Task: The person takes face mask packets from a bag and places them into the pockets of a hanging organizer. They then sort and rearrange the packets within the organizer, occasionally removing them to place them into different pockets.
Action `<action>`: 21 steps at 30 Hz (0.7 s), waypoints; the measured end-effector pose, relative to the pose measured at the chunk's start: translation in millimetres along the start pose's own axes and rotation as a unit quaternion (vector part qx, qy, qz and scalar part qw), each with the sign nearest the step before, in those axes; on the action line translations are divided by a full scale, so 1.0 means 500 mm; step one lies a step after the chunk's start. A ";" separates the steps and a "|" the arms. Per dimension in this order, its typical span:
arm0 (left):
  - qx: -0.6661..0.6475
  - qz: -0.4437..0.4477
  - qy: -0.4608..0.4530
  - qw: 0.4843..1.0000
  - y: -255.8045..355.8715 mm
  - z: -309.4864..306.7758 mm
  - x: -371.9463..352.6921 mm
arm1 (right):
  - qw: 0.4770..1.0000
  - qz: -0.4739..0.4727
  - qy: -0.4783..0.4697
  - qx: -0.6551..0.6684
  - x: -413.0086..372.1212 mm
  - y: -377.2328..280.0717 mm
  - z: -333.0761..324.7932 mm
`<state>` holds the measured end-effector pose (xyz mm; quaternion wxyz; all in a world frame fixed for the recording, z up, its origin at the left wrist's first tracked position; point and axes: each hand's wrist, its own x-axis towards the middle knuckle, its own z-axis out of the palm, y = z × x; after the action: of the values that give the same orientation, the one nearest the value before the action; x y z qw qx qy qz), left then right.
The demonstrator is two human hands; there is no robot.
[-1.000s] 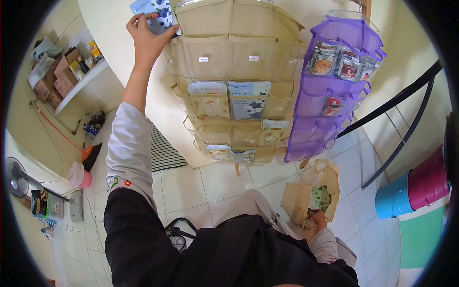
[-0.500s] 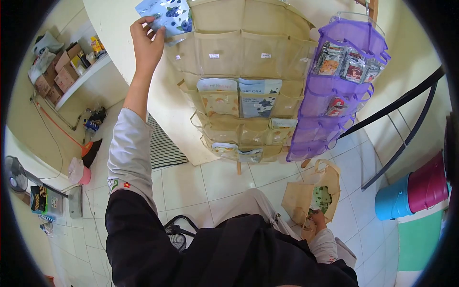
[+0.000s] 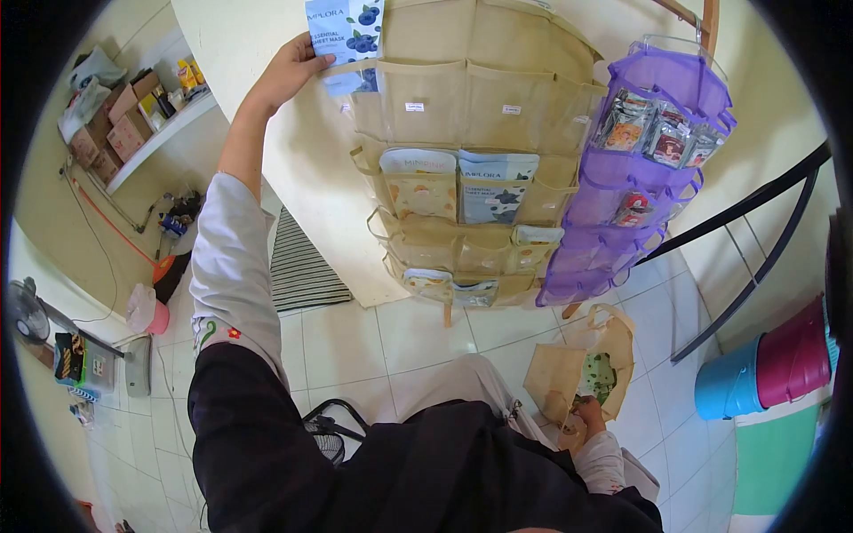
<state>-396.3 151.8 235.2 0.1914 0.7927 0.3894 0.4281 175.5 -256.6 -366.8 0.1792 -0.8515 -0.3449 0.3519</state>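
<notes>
My left hand (image 3: 293, 75) is closed on the left edge of a blue sheet mask packet (image 3: 345, 40) with blueberries printed on it. The packet is upright, its lower part within the upper left pocket of a beige hanging organizer (image 3: 425, 93). Lower pockets of this organizer hold another blue sheet mask packet (image 3: 496, 197) and an orange-and-white packet (image 3: 418, 194). Down at the right, my right hand (image 3: 587, 412) is closed at the rim of a tan paper bag (image 3: 553, 377). Green leaf-patterned packaging (image 3: 599, 375) shows inside the bag. The right fingertips are partly hidden.
A purple hanging organizer (image 3: 613, 191) with small sachets (image 3: 668, 138) hangs to the right. Black curved bars (image 3: 737, 213) stand beyond it, near blue (image 3: 729, 377) and maroon (image 3: 791, 351) buckets. A striped mat (image 3: 306, 266) and a small fan (image 3: 329, 435) are below.
My left hand has moved right and slightly down with the packet, which has turned upright and entered the pocket. The view has shifted a little. My right hand stays at the bag.
</notes>
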 end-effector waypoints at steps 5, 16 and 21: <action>-0.007 0.021 0.197 0.980 0.020 0.032 -0.026 | 0.949 -0.025 -0.218 -0.227 0.013 -0.182 -0.125; 0.345 0.273 0.136 0.888 0.056 0.044 -0.048 | 0.686 -0.703 0.188 -0.014 -0.423 -1.091 -0.435; 0.278 0.261 0.334 0.862 0.054 0.065 -0.058 | 0.568 -0.776 0.275 -0.025 -0.427 -1.278 -0.392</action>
<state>-366.7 113.1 218.7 -0.2972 0.6954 0.3120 0.5751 -87.2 24.7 219.7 0.4488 -0.3171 -0.8154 -0.1822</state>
